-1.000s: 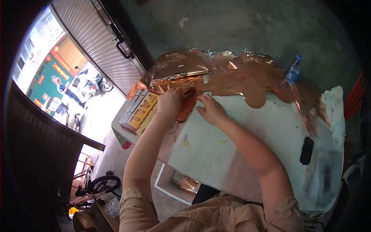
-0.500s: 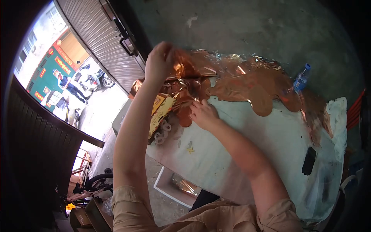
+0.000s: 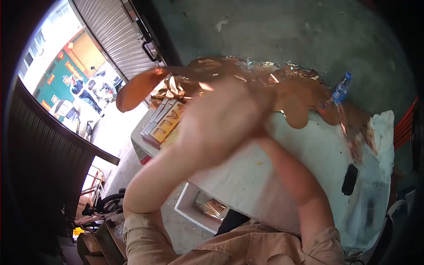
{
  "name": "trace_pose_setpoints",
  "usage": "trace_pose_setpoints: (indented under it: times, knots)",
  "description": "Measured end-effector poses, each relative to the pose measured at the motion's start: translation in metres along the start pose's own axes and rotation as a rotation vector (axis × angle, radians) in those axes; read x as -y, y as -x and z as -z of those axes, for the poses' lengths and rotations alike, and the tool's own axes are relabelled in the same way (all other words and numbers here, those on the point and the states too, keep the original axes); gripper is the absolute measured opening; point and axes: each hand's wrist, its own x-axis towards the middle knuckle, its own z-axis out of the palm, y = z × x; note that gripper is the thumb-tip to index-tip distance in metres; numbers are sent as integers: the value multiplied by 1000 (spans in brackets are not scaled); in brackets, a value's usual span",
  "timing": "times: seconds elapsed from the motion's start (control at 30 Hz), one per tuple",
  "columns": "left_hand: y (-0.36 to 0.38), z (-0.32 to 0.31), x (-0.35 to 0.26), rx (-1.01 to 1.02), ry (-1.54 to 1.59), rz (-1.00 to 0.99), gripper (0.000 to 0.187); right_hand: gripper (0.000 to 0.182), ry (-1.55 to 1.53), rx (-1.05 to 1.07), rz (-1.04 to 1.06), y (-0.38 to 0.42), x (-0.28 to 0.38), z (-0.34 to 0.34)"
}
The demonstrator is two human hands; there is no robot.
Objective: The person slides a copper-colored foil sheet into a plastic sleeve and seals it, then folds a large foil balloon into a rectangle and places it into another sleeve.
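Note:
My left hand [image 3: 223, 117] is smeared by motion in front of the pile of copper-coloured foil, and its fingers cannot be made out. Behind it, my right hand is mostly hidden; the right forearm [image 3: 293, 170] reaches over the white table [image 3: 238, 185] toward the same spot. A flat foil piece with a rounded end [image 3: 137, 90], like a deflated foil balloon, sticks out to the left of the hands. More flat foil with rounded lobes [image 3: 296, 106] lies right of them. Stacked yellow printed packs [image 3: 165, 126] sit beside the left wrist.
A blue-labelled bottle [image 3: 342, 88] stands at the table's far right, and a black phone-like object [image 3: 350, 179] lies nearer. Below the table's front edge is a white box [image 3: 187, 207] with foil strips inside. A metal shutter door [image 3: 108, 35] opens onto a street at left.
My left hand has swung right and toward me, across my right hand. A rounded foil piece now stretches out to the left. The small clear rings are now hidden behind my left arm.

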Motion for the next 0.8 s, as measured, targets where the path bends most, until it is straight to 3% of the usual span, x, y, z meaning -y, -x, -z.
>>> trace_pose_setpoints:
  times: [0.03, 0.07, 0.1, 0.17, 0.2, 0.23, 0.3, 0.37, 0.4, 0.47, 0.5, 0.53, 0.57, 0.6, 0.67, 0.7, 0.73, 0.77, 0.8]
  knots:
    - [14, -6, -19, 171, -39, -6, 23, 57, -874, -15, -219, 4, 12, 20]
    - [25, -21, -34, 89, 97, -45, 20, 57, -1747, -27, -438, 9, 23, 42]
    - [35, -37, -48, 10, 239, -83, 18, 57, -1743, -27, -444, 17, 48, 74]
    - [53, -59, -69, 175, 385, -121, 15, 51, -1968, 421, -470, 35, 96, 130]
    - [65, -73, -84, 176, 387, -116, 15, 43, -1658, 218, -534, 42, 100, 132]
    - [77, -87, -102, 160, 473, -99, 14, 36, -1120, 48, -594, 49, 93, 130]
    - [87, -83, -134, 139, 572, -91, 14, 23, -842, 163, -686, 62, 91, 146]
    - [90, -59, -157, 374, 885, -21, 14, 22, -668, 142, -669, 88, 63, 160]
    - [94, -55, -161, 370, 899, -25, 14, 22, -502, 133, -646, 104, 51, 169]
    - [105, -46, -164, 368, 854, 27, 12, 26, -292, 300, -916, 127, 61, 207]
    - [112, -44, -150, 370, 952, 135, 9, 26, -291, 296, -921, 144, 55, 218]
    - [122, -46, -144, 287, 845, 214, 9, 30, -284, 266, -898, 165, 50, 228]
    - [131, -43, -136, 379, 785, 452, 8, 33, -275, 234, -873, 182, 47, 234]
    - [134, -47, -128, 265, 671, 514, 7, 33, -271, 228, -877, 190, 60, 240]
    - [145, -51, -115, 406, 535, 533, 21, 44, 524, 442, -747, 202, 99, 252]
    - [149, -54, -119, 440, 490, 566, 27, 44, 531, 433, -757, 207, 107, 249]
    - [153, -54, -121, 434, 496, 557, 27, 50, 751, 287, -623, 211, 113, 244]
    - [158, -53, -122, 516, 405, 470, 32, 56, 963, 138, -476, 211, 116, 241]
    - [161, -51, -122, 597, 312, 381, 36, 60, 958, 125, -412, 210, 115, 240]
